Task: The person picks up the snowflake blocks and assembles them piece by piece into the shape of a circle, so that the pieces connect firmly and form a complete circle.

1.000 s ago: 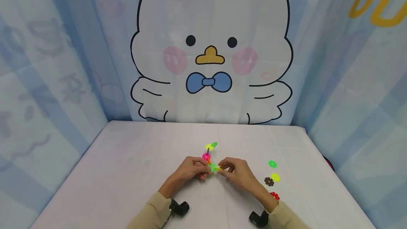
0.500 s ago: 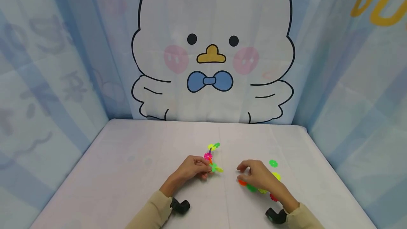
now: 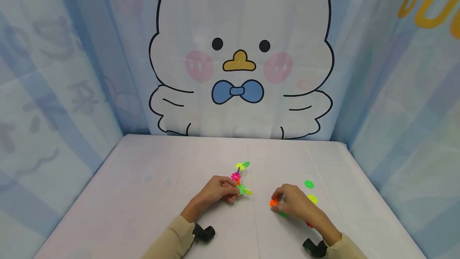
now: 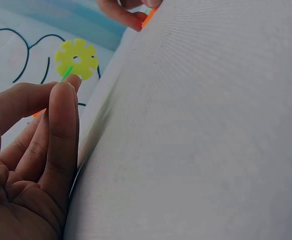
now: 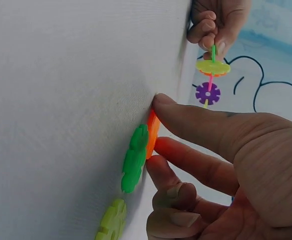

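Observation:
In the head view my left hand (image 3: 217, 190) pinches a green snowflake disc (image 3: 241, 189) of a small chain of interlocked plastic discs. A yellow disc (image 4: 77, 59) slots into it, standing out past the fingertips in the left wrist view. Farther along the chain come a pink disc (image 3: 235, 176) and a purple disc (image 5: 207, 93). My right hand (image 3: 292, 201) holds a loose orange disc (image 5: 152, 134) by its edges, thumb on one side and fingers on the other, close at the tabletop. Right beside it lie a green disc (image 5: 135, 159) and a yellow-green disc (image 5: 112, 220).
Beyond the right hand lie another green disc (image 3: 309, 184) and a yellow disc (image 3: 312, 199). A red disc (image 3: 310, 224) is mostly covered by the right forearm. Cartoon-printed curtains (image 3: 237, 115) enclose the back and sides of the white table (image 3: 161, 163).
My right hand has left the yellow disc on the chain, moved right to the loose discs and taken hold of the orange one. The left hand has stayed nearly still, gripping the chain.

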Demonstrator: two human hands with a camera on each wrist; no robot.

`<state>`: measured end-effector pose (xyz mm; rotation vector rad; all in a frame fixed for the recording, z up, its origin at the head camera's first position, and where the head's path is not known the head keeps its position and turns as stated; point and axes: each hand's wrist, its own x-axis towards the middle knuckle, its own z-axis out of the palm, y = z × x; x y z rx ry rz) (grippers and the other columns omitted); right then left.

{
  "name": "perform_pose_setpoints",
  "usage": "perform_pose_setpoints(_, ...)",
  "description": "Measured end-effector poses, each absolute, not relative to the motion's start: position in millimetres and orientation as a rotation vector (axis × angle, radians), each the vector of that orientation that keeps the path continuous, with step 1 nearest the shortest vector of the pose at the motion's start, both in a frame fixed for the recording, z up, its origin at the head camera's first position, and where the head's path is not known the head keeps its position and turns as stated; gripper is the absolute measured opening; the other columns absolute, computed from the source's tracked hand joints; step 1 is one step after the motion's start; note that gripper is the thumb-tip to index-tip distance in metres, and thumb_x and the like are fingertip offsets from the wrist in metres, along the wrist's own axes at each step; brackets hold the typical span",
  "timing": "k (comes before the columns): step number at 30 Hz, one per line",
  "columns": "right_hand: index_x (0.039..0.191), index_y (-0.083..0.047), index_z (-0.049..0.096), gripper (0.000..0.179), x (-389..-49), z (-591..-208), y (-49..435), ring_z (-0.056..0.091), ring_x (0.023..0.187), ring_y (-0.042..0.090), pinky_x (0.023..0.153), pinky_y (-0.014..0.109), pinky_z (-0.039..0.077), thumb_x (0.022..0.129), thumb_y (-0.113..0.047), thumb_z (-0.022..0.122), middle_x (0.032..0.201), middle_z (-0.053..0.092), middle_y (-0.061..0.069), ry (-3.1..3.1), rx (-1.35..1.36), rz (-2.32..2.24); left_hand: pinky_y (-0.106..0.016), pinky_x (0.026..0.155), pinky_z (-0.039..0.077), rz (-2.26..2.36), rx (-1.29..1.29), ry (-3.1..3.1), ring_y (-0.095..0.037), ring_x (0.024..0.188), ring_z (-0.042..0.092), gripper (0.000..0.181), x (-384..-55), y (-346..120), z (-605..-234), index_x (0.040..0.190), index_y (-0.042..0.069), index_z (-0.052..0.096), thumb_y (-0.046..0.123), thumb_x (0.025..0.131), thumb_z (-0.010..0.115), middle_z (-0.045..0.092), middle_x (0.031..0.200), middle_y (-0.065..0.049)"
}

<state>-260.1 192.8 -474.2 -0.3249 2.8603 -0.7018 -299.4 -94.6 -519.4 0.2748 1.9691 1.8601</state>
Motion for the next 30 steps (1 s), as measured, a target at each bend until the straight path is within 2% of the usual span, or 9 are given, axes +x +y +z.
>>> perform_pose_setpoints(12, 0.096, -0.016, 0.078, 0.025, -263.8, -474.3, 191.3, 0.055, 0.081, 0.013, 0.074, 0.027, 0.05, 0.078, -0.02, 0.095, 0.088, 0.068, -0.005, 2.803, -0.2, -0.735, -0.025, 0.066, 0.064, 1.854, 0.28, 1.974, -0.009, 0.064, 0.07, 0.02, -299.1, -93.9, -519.0, 0.106, -0.003, 0.073, 0.011, 0.094, 0.08, 0.08, 0.085, -0.009)
perform_pose_setpoints(20, 0.096, -0.017, 0.083, 0.026, -263.5, -473.9, 193.3, 0.053, 0.074, 0.015, 0.063, 0.023, 0.043, 0.075, -0.019, 0.097, 0.083, 0.065, -0.003, 2.799, -0.152, -0.806, -0.025, 0.066, 0.063, 1.861, 0.281, 1.975, -0.01, 0.064, 0.069, 0.022, -299.1, -92.9, -518.9, 0.11, -0.003, 0.074, 0.012, 0.094, 0.079, 0.08, 0.087, -0.01)
perform_pose_setpoints(26, 0.102, -0.022, 0.084, 0.026, -262.8, -474.4, 196.1, 0.054, 0.078, 0.013, 0.066, 0.024, 0.045, 0.078, -0.022, 0.095, 0.088, 0.068, -0.004, 2.79, -0.25, -0.783, -0.026, 0.065, 0.063, 1.868, 0.278, 1.97, -0.01, 0.066, 0.07, 0.022, -298.4, -92.9, -518.3, 0.111, -0.004, 0.073, 0.01, 0.095, 0.078, 0.08, 0.088, -0.011)
perform_pose_setpoints(30, 0.109, -0.022, 0.084, 0.028, -262.7, -475.5, 199.8, 0.055, 0.074, 0.011, 0.063, 0.022, 0.046, 0.082, -0.021, 0.092, 0.086, 0.07, -0.005, 2.781, -0.352, -0.799, -0.026, 0.065, 0.063, 1.869, 0.275, 1.97, -0.01, 0.065, 0.069, 0.022, -298.2, -92.4, -517.3, 0.111, -0.004, 0.073, 0.01, 0.095, 0.078, 0.08, 0.086, -0.01)
